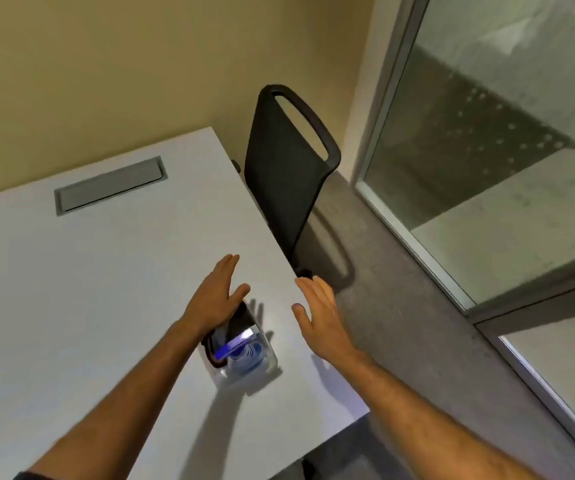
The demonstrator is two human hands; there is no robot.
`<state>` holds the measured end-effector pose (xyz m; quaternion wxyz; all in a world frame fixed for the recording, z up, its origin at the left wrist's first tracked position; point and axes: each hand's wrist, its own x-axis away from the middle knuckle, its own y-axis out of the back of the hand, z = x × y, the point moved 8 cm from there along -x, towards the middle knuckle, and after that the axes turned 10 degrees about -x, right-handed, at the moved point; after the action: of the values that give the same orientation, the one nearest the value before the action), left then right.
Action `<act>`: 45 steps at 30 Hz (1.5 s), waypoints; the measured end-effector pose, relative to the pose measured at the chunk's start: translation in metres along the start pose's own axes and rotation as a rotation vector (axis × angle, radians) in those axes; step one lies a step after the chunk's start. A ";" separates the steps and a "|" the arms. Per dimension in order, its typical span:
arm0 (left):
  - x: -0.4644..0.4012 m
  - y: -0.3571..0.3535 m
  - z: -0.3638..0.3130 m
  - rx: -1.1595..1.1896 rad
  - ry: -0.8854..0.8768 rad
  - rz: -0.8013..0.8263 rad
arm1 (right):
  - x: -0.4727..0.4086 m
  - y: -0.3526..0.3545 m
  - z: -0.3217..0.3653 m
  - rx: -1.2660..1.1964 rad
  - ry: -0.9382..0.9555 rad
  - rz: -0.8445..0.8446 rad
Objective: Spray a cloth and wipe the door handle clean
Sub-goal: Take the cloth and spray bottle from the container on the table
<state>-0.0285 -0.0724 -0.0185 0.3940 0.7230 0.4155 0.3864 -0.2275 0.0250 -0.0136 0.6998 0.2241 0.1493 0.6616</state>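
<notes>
Above the table (71,289), both empty hands hover

I am holding both hands out, fingers extended and empty, above a white table (89,289). My left hand (215,299) is hovering over a clear container (244,355) that is standing on the table near its right edge; its blurred contents are showing something dark and something blue and white. My right hand (320,313) is hanging past the table's edge, above grey carpet (400,306). A black chair (286,168) is standing tucked against the table's far right side. A grey hatch (109,185) is lying flush in the tabletop. A glass partition (487,150) is filling the right.
</notes>
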 end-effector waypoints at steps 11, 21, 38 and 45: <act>-0.018 -0.106 0.101 -0.032 0.259 0.318 | 0.003 -0.110 -0.032 -0.058 -0.206 0.553; -0.038 -0.142 0.119 -0.060 0.261 0.260 | 0.015 -0.162 -0.041 -0.353 -0.342 0.382; -0.008 -0.088 0.092 0.119 0.082 0.077 | 0.028 -0.135 -0.013 -0.616 -0.364 -0.004; 0.017 -0.037 0.069 0.449 0.103 0.008 | 0.029 -0.062 0.053 -0.745 -0.118 -0.088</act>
<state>0.0278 -0.0614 -0.0750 0.2001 0.7734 0.5078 0.3224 -0.1449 0.0465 0.0030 0.7684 -0.0146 -0.1326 0.6259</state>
